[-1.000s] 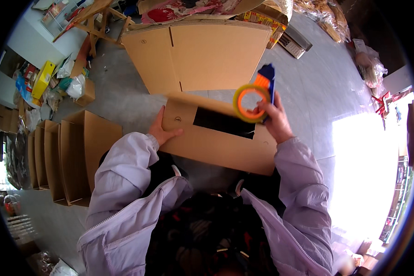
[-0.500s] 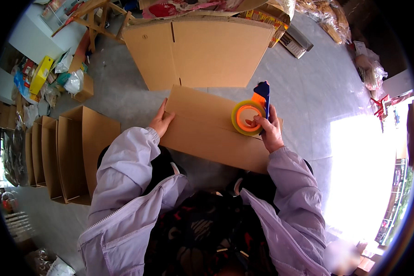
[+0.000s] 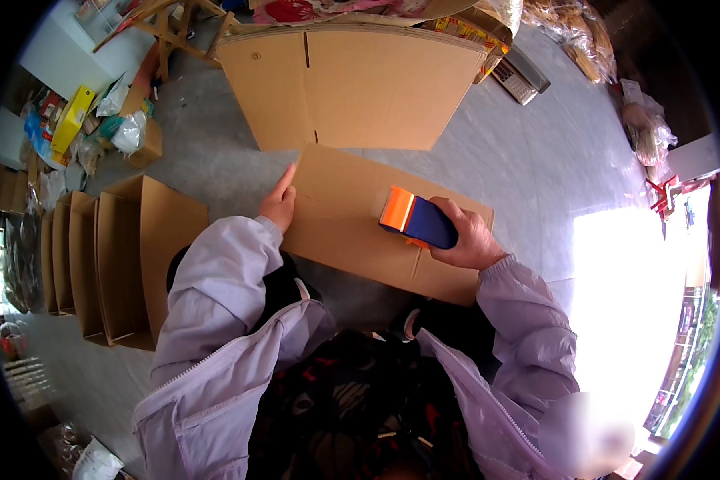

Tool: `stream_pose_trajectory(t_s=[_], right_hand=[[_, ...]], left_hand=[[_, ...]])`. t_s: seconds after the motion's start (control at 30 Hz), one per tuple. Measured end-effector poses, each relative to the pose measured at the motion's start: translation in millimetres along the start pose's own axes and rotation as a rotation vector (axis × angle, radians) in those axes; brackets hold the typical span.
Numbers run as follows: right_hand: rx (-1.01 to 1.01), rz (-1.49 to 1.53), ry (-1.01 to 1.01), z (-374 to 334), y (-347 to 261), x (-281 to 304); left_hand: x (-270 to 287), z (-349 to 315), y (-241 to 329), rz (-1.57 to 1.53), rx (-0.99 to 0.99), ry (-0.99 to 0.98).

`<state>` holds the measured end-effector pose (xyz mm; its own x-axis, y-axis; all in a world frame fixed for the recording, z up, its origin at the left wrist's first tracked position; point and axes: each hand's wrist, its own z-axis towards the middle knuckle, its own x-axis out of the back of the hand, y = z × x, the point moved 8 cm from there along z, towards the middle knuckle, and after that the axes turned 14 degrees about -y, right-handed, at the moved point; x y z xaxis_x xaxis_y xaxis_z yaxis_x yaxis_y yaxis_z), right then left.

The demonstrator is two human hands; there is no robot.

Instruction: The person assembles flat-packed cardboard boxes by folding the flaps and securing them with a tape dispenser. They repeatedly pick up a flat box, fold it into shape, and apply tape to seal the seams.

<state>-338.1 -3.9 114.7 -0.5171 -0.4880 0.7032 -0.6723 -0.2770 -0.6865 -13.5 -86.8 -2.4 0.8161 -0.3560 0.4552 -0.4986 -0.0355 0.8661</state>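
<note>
Right hand [image 3: 470, 238] closes around a tape dispenser [image 3: 428, 222] over a brown carton [image 3: 336, 200]

Fingers and thumb of the right hand clamp the blue body of the dispenser, right of the frame's centre, its orange end pointing left; whether it touches the carton below cannot be told. Left hand [image 3: 279, 205] lies along the carton's left end, one finger extended up the edge; how firmly it presses is hidden.

The carton sits tilted across the middle of the frame. It looks light and fairly stiff, though its broad panel would probably bow under pressure, so the ends and folded edges seem the best hold. The dispenser looks rigid, best held by its blue body. Open-topped cartons [image 3: 172, 240] stand at left, and a larger carton [image 3: 376, 92] at upper centre.
</note>
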Motion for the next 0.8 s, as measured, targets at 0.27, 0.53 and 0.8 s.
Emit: stream_pose_trajectory(t_s=[0.27, 0.53, 0.8], right_hand=[[-0.017, -0.071, -0.014, 2, -12, 1], [0.054, -0.138, -0.029, 7, -28, 1], [0.014, -0.210, -0.139, 31, -45, 0]], left_hand=[[-114, -28, 75, -1.003, 0.302, -0.244], [-133, -12, 76, -1.169, 0.127, -0.223], [-9, 5, -8, -0.930, 0.080, 0.127]])
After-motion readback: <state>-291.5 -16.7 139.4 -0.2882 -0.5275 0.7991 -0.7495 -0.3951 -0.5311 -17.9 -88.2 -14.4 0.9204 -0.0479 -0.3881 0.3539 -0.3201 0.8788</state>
